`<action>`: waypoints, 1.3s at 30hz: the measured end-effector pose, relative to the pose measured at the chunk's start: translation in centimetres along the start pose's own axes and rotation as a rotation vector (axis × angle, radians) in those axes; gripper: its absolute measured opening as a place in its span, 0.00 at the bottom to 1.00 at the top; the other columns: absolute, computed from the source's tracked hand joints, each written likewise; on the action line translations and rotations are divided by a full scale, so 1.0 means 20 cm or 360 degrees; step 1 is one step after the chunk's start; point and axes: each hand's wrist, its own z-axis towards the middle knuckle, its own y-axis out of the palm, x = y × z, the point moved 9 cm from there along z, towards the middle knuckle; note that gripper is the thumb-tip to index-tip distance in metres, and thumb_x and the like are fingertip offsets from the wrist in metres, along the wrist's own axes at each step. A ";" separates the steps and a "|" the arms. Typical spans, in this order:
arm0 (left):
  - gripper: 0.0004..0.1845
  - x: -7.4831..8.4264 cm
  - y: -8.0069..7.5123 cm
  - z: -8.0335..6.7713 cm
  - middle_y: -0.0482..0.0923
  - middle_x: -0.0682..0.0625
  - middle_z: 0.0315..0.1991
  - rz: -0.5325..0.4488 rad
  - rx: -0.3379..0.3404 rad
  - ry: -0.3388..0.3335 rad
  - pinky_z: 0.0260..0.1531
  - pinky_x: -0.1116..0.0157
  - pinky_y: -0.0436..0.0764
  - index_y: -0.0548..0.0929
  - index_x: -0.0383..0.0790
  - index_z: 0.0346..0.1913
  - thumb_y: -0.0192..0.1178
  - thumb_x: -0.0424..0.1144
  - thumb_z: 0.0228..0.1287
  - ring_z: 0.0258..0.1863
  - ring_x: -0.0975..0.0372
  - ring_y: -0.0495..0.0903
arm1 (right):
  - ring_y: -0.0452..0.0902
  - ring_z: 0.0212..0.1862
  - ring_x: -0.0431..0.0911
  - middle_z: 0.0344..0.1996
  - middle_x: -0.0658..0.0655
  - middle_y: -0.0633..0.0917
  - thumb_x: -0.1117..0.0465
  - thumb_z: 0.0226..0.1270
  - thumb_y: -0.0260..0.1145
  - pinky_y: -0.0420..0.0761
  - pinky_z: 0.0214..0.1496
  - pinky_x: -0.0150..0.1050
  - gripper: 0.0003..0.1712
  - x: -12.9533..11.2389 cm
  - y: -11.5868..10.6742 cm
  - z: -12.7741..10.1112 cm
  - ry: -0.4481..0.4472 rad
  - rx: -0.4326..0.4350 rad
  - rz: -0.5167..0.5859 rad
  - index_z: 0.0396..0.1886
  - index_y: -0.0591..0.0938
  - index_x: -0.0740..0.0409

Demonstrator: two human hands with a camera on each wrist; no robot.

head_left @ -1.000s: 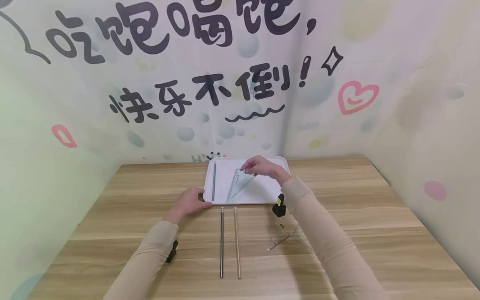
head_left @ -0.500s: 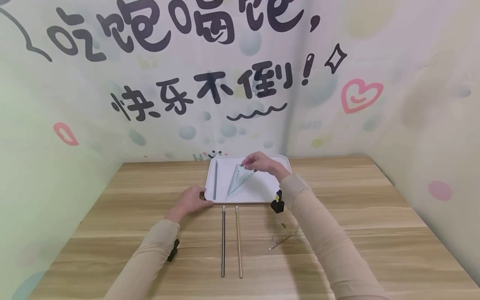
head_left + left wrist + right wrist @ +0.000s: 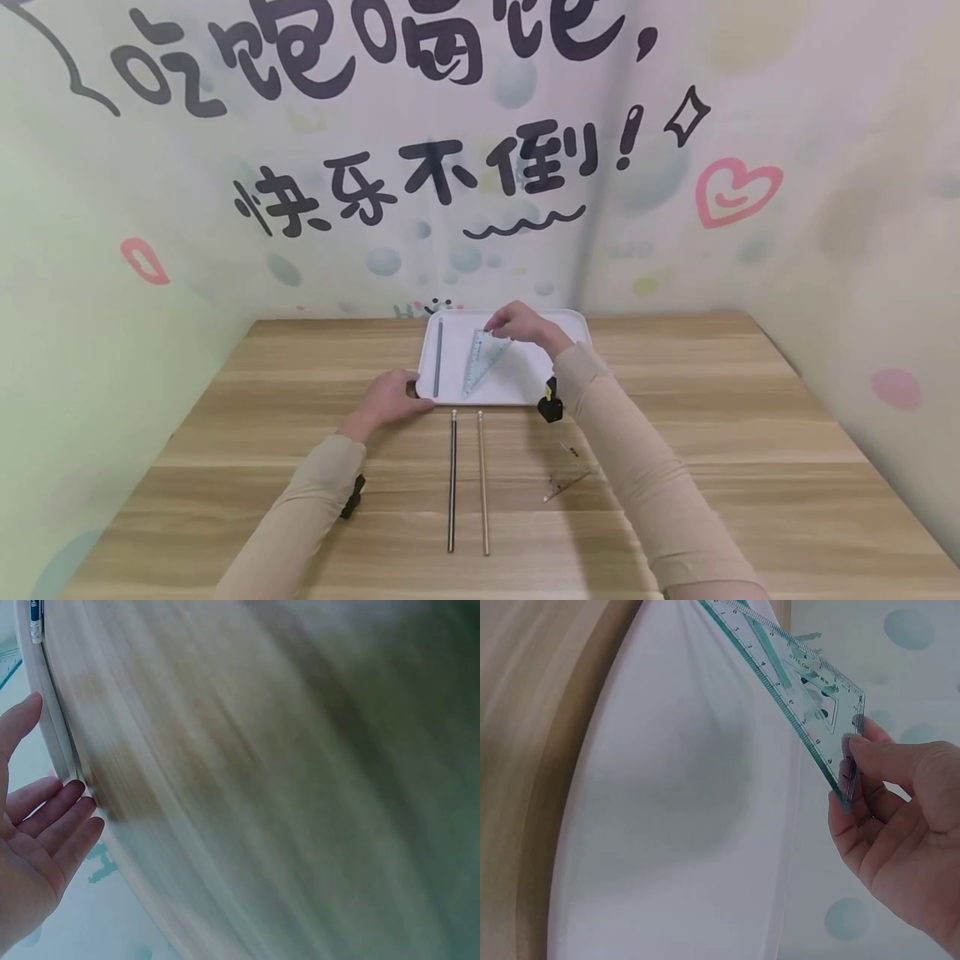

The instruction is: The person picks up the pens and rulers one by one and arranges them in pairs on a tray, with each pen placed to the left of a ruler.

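My right hand pinches a clear, teal-edged set square by its short edge, thumb against fingers. Its far point slants down over the white tray; in the right wrist view the tray's floor lies behind it. At the tray's front left corner is my left hand, thumb along the front edge and fingers at the left side. The left wrist view shows that hand's fingers nearly straight, tips right at the rim. A dark grey-blue pencil lies lengthwise inside the tray's left side.
A dark pencil and a gold pencil lie side by side before the tray on the wooden table. Right of them is another clear set square, partly behind the right sleeve. A printed wall cloth hangs behind.
The view has shifted slightly, moving the whole scene right in the picture. My right hand still holds the set square over the tray, its slant slightly steeper; my left hand stays at the corner.
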 end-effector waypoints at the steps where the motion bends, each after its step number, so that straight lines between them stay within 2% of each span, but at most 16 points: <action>1: 0.13 0.00 0.00 0.00 0.71 0.52 0.21 -0.0005 -0.0008 -0.0001 0.28 0.65 0.66 0.79 0.41 0.28 0.68 0.46 0.47 0.25 0.61 0.67 | 0.73 0.48 0.50 0.46 0.61 0.80 0.70 0.62 0.55 0.71 0.52 0.43 0.13 0.00 0.00 0.00 0.0001 0.0009 0.0001 0.46 0.80 0.65; 15: 0.13 0.02 0.00 0.01 0.71 0.52 0.22 -0.0012 -0.0013 -0.0008 0.28 0.65 0.66 0.80 0.40 0.29 0.69 0.45 0.46 0.25 0.61 0.67 | 0.75 0.49 0.52 0.44 0.61 0.81 0.73 0.60 0.56 0.71 0.52 0.44 0.13 0.03 0.04 0.10 -0.0070 0.0113 -0.0105 0.43 0.81 0.63; 18: 0.13 0.02 0.00 0.01 0.72 0.52 0.22 -0.0026 -0.0013 -0.0008 0.27 0.65 0.66 0.80 0.40 0.30 0.69 0.45 0.46 0.25 0.61 0.67 | 0.77 0.42 0.49 0.39 0.58 0.83 0.72 0.56 0.59 0.74 0.44 0.40 0.12 0.15 0.07 0.25 -0.0214 0.0154 -0.0088 0.38 0.83 0.60; 20: 0.13 0.01 0.00 0.01 0.72 0.52 0.22 -0.0037 -0.0017 -0.0027 0.27 0.65 0.67 0.81 0.40 0.31 0.69 0.44 0.46 0.24 0.62 0.67 | 0.77 0.42 0.47 0.39 0.57 0.83 0.72 0.56 0.59 0.74 0.43 0.39 0.12 0.21 0.10 0.32 -0.0215 0.0155 -0.0071 0.38 0.84 0.58; 22: 0.13 0.01 0.00 0.00 0.73 0.53 0.22 -0.0045 -0.0023 -0.0058 0.27 0.66 0.67 0.81 0.40 0.32 0.69 0.44 0.46 0.24 0.62 0.68 | 0.77 0.42 0.47 0.39 0.57 0.83 0.71 0.56 0.60 0.75 0.43 0.39 0.12 0.29 0.12 0.40 -0.0147 0.0147 -0.0071 0.38 0.84 0.57; 23: 0.13 0.01 0.01 0.00 0.73 0.53 0.22 -0.0047 -0.0028 -0.0072 0.27 0.66 0.67 0.81 0.40 0.32 0.69 0.44 0.47 0.25 0.62 0.68 | 0.76 0.45 0.48 0.41 0.57 0.83 0.71 0.58 0.59 0.74 0.46 0.40 0.12 0.24 0.12 0.35 -0.0113 0.0146 -0.0102 0.39 0.83 0.57; 25: 0.13 0.00 0.01 0.00 0.73 0.53 0.23 -0.0043 -0.0031 -0.0088 0.28 0.66 0.67 0.81 0.40 0.33 0.69 0.45 0.47 0.25 0.62 0.68 | 0.75 0.48 0.49 0.44 0.57 0.82 0.71 0.60 0.57 0.73 0.49 0.42 0.13 0.23 0.13 0.33 -0.0026 0.0140 -0.0143 0.41 0.83 0.58; 26: 0.13 0.00 0.00 0.00 0.73 0.53 0.23 -0.0038 -0.0031 -0.0089 0.28 0.66 0.67 0.81 0.40 0.33 0.69 0.45 0.47 0.25 0.62 0.67 | 0.75 0.48 0.49 0.44 0.57 0.82 0.71 0.60 0.57 0.73 0.50 0.42 0.13 0.18 0.13 0.29 -0.0047 0.0160 -0.0170 0.42 0.83 0.58; 27: 0.13 0.00 0.00 0.00 0.72 0.52 0.23 -0.0032 -0.0031 -0.0093 0.28 0.66 0.67 0.81 0.41 0.33 0.69 0.45 0.47 0.26 0.62 0.67 | 0.76 0.45 0.47 0.42 0.56 0.83 0.70 0.59 0.57 0.73 0.47 0.39 0.13 0.18 0.13 0.30 -0.0120 0.0187 -0.0168 0.40 0.84 0.57; 29: 0.13 0.00 0.00 0.00 0.72 0.52 0.23 -0.0023 -0.0027 -0.0090 0.28 0.65 0.66 0.80 0.41 0.32 0.68 0.45 0.48 0.26 0.62 0.67 | 0.76 0.44 0.47 0.40 0.56 0.83 0.71 0.58 0.58 0.73 0.46 0.38 0.13 0.15 0.12 0.27 -0.0135 0.0196 -0.0181 0.39 0.84 0.57; 30: 0.13 0.00 0.00 0.00 0.72 0.52 0.23 -0.0021 -0.0025 -0.0089 0.28 0.65 0.66 0.80 0.41 0.32 0.68 0.45 0.48 0.26 0.62 0.67 | 0.77 0.44 0.47 0.40 0.56 0.83 0.71 0.58 0.58 0.74 0.46 0.38 0.12 0.18 0.13 0.31 -0.0114 0.0188 -0.0168 0.38 0.84 0.57; 32: 0.13 0.00 0.00 -0.01 0.72 0.52 0.23 -0.0016 -0.0024 -0.0084 0.28 0.65 0.66 0.80 0.41 0.32 0.68 0.45 0.48 0.26 0.62 0.67 | 0.77 0.44 0.48 0.40 0.58 0.83 0.72 0.57 0.58 0.74 0.46 0.39 0.12 0.13 0.13 0.26 -0.0130 0.0206 -0.0172 0.39 0.83 0.60; 33: 0.13 0.00 0.00 -0.01 0.72 0.53 0.23 -0.0017 -0.0024 -0.0084 0.29 0.65 0.66 0.81 0.41 0.32 0.68 0.45 0.48 0.26 0.62 0.67 | 0.77 0.43 0.49 0.40 0.59 0.83 0.72 0.57 0.58 0.74 0.45 0.39 0.12 0.14 0.13 0.27 -0.0106 0.0207 -0.0168 0.38 0.83 0.61; 34: 0.13 0.00 0.00 -0.01 0.72 0.53 0.23 -0.0019 -0.0022 -0.0078 0.29 0.65 0.67 0.81 0.41 0.33 0.68 0.45 0.48 0.26 0.62 0.67 | 0.76 0.47 0.51 0.43 0.61 0.82 0.73 0.59 0.57 0.73 0.49 0.42 0.12 0.10 0.13 0.22 -0.0020 0.0189 -0.0181 0.41 0.82 0.63; 37: 0.13 0.01 0.00 -0.01 0.72 0.53 0.23 -0.0028 -0.0024 -0.0072 0.29 0.65 0.67 0.81 0.41 0.33 0.68 0.45 0.48 0.26 0.62 0.67 | 0.75 0.49 0.53 0.44 0.64 0.81 0.74 0.60 0.55 0.72 0.51 0.44 0.13 0.07 0.14 0.18 -0.0011 0.0215 -0.0194 0.42 0.81 0.66; 39: 0.13 0.01 0.00 0.00 0.72 0.53 0.23 -0.0023 -0.0024 -0.0066 0.29 0.65 0.67 0.81 0.41 0.33 0.68 0.45 0.48 0.25 0.62 0.67 | 0.75 0.49 0.52 0.45 0.62 0.81 0.74 0.60 0.55 0.72 0.52 0.43 0.13 0.08 0.15 0.20 -0.0022 0.0216 -0.0202 0.42 0.81 0.65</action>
